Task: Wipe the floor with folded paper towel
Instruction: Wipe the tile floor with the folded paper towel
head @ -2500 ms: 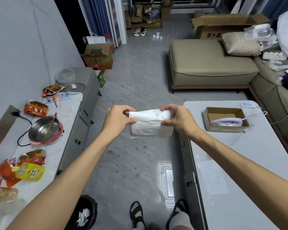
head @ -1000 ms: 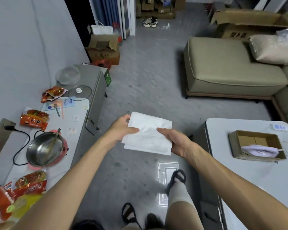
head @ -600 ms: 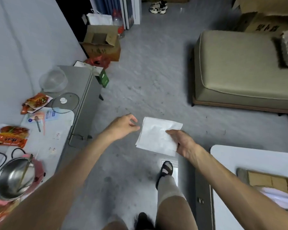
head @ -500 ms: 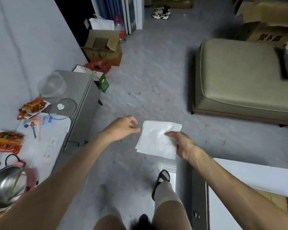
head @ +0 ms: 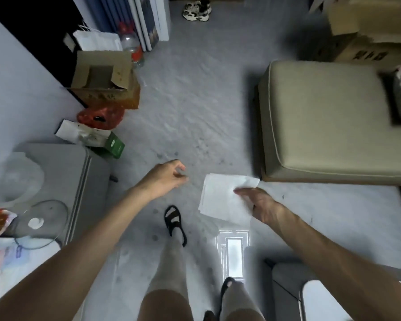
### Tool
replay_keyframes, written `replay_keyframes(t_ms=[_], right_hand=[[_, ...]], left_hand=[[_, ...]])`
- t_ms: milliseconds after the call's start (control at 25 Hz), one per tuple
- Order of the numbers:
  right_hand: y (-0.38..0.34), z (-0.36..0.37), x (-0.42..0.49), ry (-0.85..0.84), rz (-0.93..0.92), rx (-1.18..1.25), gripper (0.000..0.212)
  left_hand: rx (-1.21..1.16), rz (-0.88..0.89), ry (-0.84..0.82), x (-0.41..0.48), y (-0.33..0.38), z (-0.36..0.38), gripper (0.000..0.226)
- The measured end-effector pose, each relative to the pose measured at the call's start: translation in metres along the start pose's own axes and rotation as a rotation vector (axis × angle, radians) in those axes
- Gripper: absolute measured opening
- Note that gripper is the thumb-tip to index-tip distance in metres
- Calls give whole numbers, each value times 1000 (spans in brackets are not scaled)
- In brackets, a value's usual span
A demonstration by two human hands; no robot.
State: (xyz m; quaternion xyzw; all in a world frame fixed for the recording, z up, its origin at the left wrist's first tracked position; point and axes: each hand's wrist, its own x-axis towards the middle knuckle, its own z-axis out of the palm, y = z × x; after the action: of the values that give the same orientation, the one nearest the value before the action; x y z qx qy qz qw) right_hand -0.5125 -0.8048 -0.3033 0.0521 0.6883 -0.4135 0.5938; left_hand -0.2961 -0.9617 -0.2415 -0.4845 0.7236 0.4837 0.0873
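Note:
A white folded paper towel (head: 220, 198) hangs above the grey floor (head: 195, 100), held flat at its right edge by my right hand (head: 257, 202), whose fingers pinch it. My left hand (head: 167, 177) floats free to the left of the towel, fingers loosely curled and holding nothing. Dark spots dot the floor just beyond both hands. My legs and black sandals show below the hands.
A beige sofa (head: 329, 121) fills the right. A grey cabinet (head: 63, 172) with a glass lid (head: 39, 221) stands at the left. Cardboard box (head: 104, 79), red bag (head: 100, 114) and green carton (head: 111, 144) sit by the wall. A white table corner (head: 333, 300) is at the lower right.
My left hand let go of the towel and drew apart to the left. My right hand alone carries it now. The view moved forward and tilted down toward the floor.

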Motion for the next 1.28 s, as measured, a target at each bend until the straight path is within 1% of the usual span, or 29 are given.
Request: replay_keyframes(t_ms=[80, 120, 200, 240, 320, 400, 480, 520, 560, 640, 680, 720, 760, 800, 840, 880, 920, 960, 1000, 1040, 1120, 1200, 1280], right_hand=[[-28, 16, 62, 105, -10, -57, 13], [-42, 23, 92, 149, -15, -129, 14], [-69, 36, 154, 222, -52, -253, 8], [-78, 43, 185, 272, -98, -347, 10], [-85, 53, 260, 356, -255, -653, 19], [-84, 63, 356, 344, -424, -925, 23], [-78, 65, 459, 349, -500, -1089, 26], [-77, 63, 508, 403, -555, -1150, 26], [-78, 58, 553, 473, -636, -1188, 23], [-79, 49, 621, 604, -869, -1227, 11], [-72, 45, 656, 604, -985, -1235, 15], [-57, 41, 689, 534, -1077, -1256, 25], [-34, 37, 719, 416, -1123, -1296, 33], [-7, 34, 749, 277, -1092, -1385, 41], [20, 32, 775, 150, -1001, -1508, 52], [43, 31, 802, 64, -893, -1605, 62], [57, 31, 826, 45, -820, -1624, 67], [64, 36, 848, 82, -806, -1564, 67], [67, 44, 868, 145, -830, -1481, 63], [69, 52, 886, 225, -876, -1438, 57], [79, 62, 913, 361, -976, -1484, 51], [93, 62, 923, 467, -1056, -1470, 48], [99, 60, 924, 526, -1099, -1457, 40]], left_hand=[[12, -25, -36, 76, -14, -17, 29], [23, -47, -60, 107, -23, -22, 29], [71, -73, -108, 170, -40, -28, 30], [83, -86, -113, 199, -49, -28, 29], [89, -115, -100, 266, -77, -16, 25], [100, -139, -94, 348, -117, 13, 23], [138, -154, -111, 431, -166, 53, 21], [170, -157, -109, 471, -190, 74, 23], [205, -155, -94, 509, -214, 95, 25], [239, -130, -36, 573, -253, 131, 31], [251, -111, -12, 606, -273, 153, 33], [260, -90, 6, 635, -291, 173, 35], [278, -67, 12, 663, -306, 191, 37], [304, -49, 11, 688, -320, 206, 39], [347, -30, 14, 710, -334, 221, 41], [415, -4, 22, 731, -345, 233, 43], [505, 29, 42, 749, -354, 243, 46], [608, 57, 64, 763, -361, 250, 50], [678, 82, 96, 776, -367, 259, 53], [691, 89, 135, 786, -373, 267, 54], [715, 106, 199, 798, -382, 284, 52], [743, 152, 218, 797, -392, 294, 53], [730, 195, 217, 794, -401, 291, 55]])
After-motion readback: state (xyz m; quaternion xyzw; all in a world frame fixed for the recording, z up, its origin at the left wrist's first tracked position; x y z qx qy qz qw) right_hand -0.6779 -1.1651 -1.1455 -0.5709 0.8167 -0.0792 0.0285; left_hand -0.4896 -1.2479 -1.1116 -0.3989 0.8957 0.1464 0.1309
